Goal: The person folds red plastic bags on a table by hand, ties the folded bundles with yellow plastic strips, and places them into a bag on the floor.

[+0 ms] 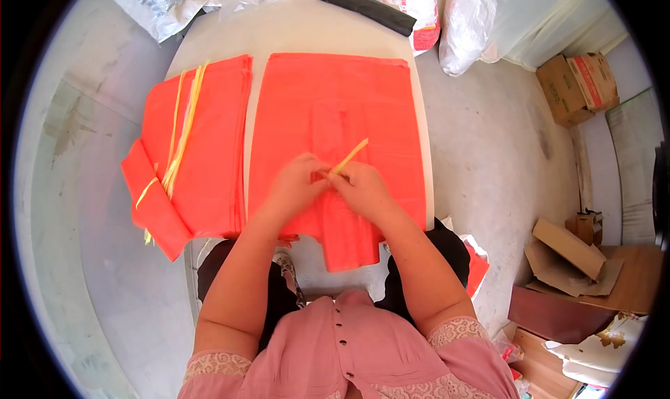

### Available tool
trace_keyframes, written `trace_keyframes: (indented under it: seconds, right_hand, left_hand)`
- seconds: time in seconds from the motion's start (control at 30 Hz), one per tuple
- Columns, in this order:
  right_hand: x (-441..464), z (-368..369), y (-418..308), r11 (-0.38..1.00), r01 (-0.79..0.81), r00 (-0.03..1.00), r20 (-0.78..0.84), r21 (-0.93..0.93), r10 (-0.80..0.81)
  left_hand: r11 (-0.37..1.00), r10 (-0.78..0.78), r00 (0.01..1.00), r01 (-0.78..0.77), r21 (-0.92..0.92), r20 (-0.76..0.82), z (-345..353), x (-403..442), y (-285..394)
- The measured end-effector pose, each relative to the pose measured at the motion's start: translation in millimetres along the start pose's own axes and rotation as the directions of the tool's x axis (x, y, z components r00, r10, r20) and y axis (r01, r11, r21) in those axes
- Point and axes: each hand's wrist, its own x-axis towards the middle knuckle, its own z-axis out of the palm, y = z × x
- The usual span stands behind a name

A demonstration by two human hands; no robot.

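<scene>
A narrow folded bundle of red plastic bags lies lengthwise over the large red stack, its near end hanging past the table edge. Above the bundle, the fingertips of my left hand and my right hand meet in a pinch. A yellow plastic strip sticks up from between them, its lower part hidden by my fingers. My right thumb and forefinger grip it; my left fingers are closed at its lower end.
On the left lies another red stack with loose yellow strips and a tied red roll. A black roll rests at the far edge of the pale table. Cardboard boxes stand to the right.
</scene>
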Motion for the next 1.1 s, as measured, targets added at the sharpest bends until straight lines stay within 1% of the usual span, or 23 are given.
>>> trace_keyframes:
  seconds: [0.03, 0.1, 0.13, 0.2, 0.23, 0.3, 0.33, 0.4, 0.43, 0.47, 0.5, 0.57, 0.63, 0.7, 0.73, 0.83, 0.93, 1.0, 1.03, 1.1]
  right_hand:
    - [0, -1, -1, 0.999, -0.047, 0.999, 0.024, 0.021, 0.047]
    - [1, -5, -5, 0.988, -0.139, 0.988, 0.074, 0.060, 0.135]
    - [0, -4, -2, 0.987, -0.110, 0.993, 0.051, 0.118, 0.105]
    - [-1, 1, 4, 0.972, -0.045, 0.999, 0.003, 0.230, 0.045]
    - [-1, 0, 3, 0.974, -0.075, 0.997, 0.016, 0.213, 0.073]
    - [-2, -3, -2, 0.975, -0.134, 0.991, 0.041, 0.178, 0.129]
    - [-2, -2, -2, 0.986, -0.118, 0.993, 0.040, 0.116, 0.114]
    - [-2, -2, -3, 0.997, -0.083, 0.996, 0.041, -0.009, 0.083]
    - [-2, 2, 1, 0.995, 0.053, 0.998, -0.035, -0.081, -0.056]
    - [-2, 9, 10, 0.970, 0.181, 0.975, -0.100, -0.161, -0.198]
    - [-2, 11, 11, 0.922, 0.297, 0.928, -0.152, -0.248, -0.340]
    - [-4, 12, 11, 0.893, 0.332, 0.909, -0.150, -0.303, -0.389]
    - [-5, 12, 13, 0.871, 0.357, 0.887, -0.169, -0.339, -0.430]
    - [-3, 16, 19, 0.857, 0.375, 0.860, -0.211, -0.354, -0.464]
    - [-3, 15, 19, 0.861, 0.369, 0.868, -0.202, -0.350, -0.454]
    - [-4, 13, 16, 0.880, 0.340, 0.893, -0.180, -0.332, -0.412]
    - [-4, 11, 13, 0.916, 0.289, 0.923, -0.171, -0.277, -0.344]
    - [-4, 9, 11, 0.946, 0.249, 0.943, -0.170, -0.209, -0.286]
    - [-4, 10, 12, 0.946, 0.248, 0.944, -0.167, -0.208, -0.285]
    - [-3, 10, 11, 0.947, 0.247, 0.946, -0.160, -0.206, -0.281]
  left_hand:
    - [0.997, -0.056, 0.998, 0.055, 0.048, 0.033, -1, 1, 3]
    - [0.997, -0.082, 0.996, 0.082, -0.004, 0.017, 3, 2, -4]
    - [0.995, -0.094, 0.996, 0.094, -0.030, 0.008, 5, 4, -7]
    - [0.966, -0.203, 0.978, 0.206, -0.157, 0.040, 8, 5, -9]
    - [0.940, -0.255, 0.965, 0.262, -0.218, 0.060, 8, 5, -10]
    - [0.935, -0.256, 0.965, 0.263, -0.239, 0.061, 11, 5, -13]
    - [0.932, -0.255, 0.965, 0.263, -0.249, 0.061, 12, 5, -14]
    - [0.948, -0.235, 0.970, 0.243, -0.205, 0.063, 15, 6, -19]
    - [0.955, -0.225, 0.972, 0.233, -0.183, 0.064, 15, 7, -21]
    - [0.980, -0.171, 0.985, 0.173, -0.095, 0.025, 17, 6, -21]
    - [0.994, -0.113, 0.994, 0.113, -0.004, -0.009, 18, 4, -16]
    - [0.987, 0.014, 0.999, -0.006, 0.161, -0.049, 18, 0, -9]
    - [0.946, 0.147, 0.987, -0.122, 0.302, -0.059, 18, -2, -5]
    - [0.929, 0.178, 0.983, -0.151, 0.338, -0.050, 16, -6, -2]
    - [0.920, 0.194, 0.980, -0.166, 0.356, -0.045, 16, -7, -1]
    - [0.945, 0.183, 0.980, -0.153, 0.288, -0.077, 15, -9, 1]
    - [0.995, -0.016, 0.996, 0.025, 0.101, -0.084, 15, -11, 2]
    - [0.991, -0.124, 0.991, 0.122, -0.051, -0.047, 16, -10, -3]
    - [0.977, -0.175, 0.984, 0.171, -0.125, -0.023, 16, -8, -6]
    - [0.963, -0.205, 0.979, 0.201, -0.181, 0.000, 19, -5, -12]
